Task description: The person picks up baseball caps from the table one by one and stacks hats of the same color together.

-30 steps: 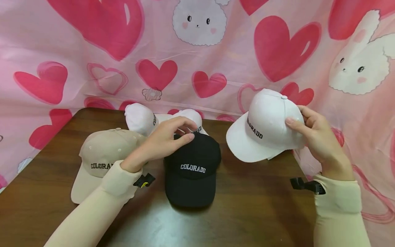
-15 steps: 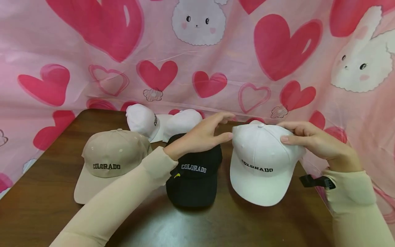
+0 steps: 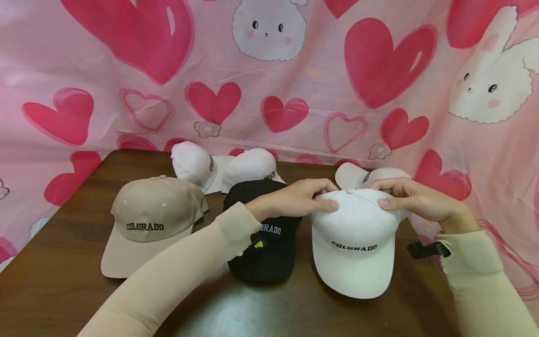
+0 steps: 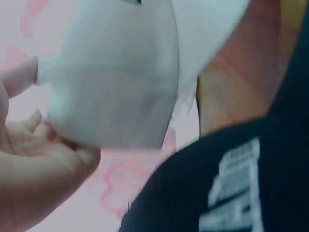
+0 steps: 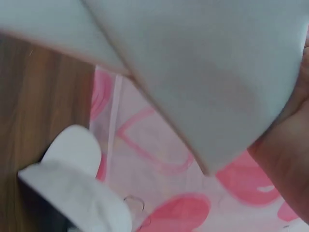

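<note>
Both hands hold a white baseball cap (image 3: 353, 224) lettered COLORADO, its brim toward me, at the right of the table. My left hand (image 3: 294, 201) pinches the crown's left side, thumb in front and fingers behind. On the crown's right side, my right hand (image 3: 421, 201) grips in the same way. In the left wrist view the white cap (image 4: 116, 87) sits between thumb and fingers. The right wrist view shows the cap's crown (image 5: 207, 72) against the right hand (image 5: 285, 150); its fingers are mostly hidden. A black cap (image 3: 263, 262) lies under my left forearm.
A beige cap (image 3: 156, 206) stands at the left of the brown table (image 3: 54, 262). Two white caps, one left (image 3: 191, 164) and one right (image 3: 250, 166), sit behind. Another white cap (image 3: 351, 175) lies at the back right. A pink heart-print cloth (image 3: 316, 70) hangs behind.
My right hand has brought the white cap down and toward me, turning its brim to the front. The left hand has moved right from above the black cap and taken hold of it.
</note>
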Available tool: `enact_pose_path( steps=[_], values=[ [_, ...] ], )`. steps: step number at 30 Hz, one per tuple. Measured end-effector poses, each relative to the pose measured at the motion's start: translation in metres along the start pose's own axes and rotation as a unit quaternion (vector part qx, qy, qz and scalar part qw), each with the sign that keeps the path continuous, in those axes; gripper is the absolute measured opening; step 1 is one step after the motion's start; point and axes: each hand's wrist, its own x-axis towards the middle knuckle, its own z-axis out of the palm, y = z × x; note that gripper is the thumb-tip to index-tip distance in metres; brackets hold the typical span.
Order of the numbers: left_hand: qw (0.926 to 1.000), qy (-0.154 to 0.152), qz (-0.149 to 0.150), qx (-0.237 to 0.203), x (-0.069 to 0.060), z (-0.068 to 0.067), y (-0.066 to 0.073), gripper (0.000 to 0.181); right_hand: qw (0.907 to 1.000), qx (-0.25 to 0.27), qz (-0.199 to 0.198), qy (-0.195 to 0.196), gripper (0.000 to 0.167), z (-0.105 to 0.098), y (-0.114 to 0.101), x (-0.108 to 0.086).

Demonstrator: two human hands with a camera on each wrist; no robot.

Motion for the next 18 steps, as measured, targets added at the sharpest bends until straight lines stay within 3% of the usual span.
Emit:
enact_pose_path(
  steps=[9, 12, 18],
  values=[
    [0.9938, 0.053, -0.061, -0.076, 0.021, 0.018, 0.001, 0.025, 0.9917, -0.088, 0.028, 0.089, 0.029, -0.013, 0.019, -0.012],
    [0.9892, 0.066, -0.084, -0.1, 0.028, 0.025, -0.002, 0.027, 0.9909, -0.08, 0.038, 0.101, 0.028, -0.018, 0.03, -0.014],
    [0.9824, 0.08, -0.114, -0.124, 0.043, 0.04, -0.006, 0.028, 0.9945, -0.031, 0.052, 0.085, 0.031, -0.03, 0.055, -0.021]
  ],
)
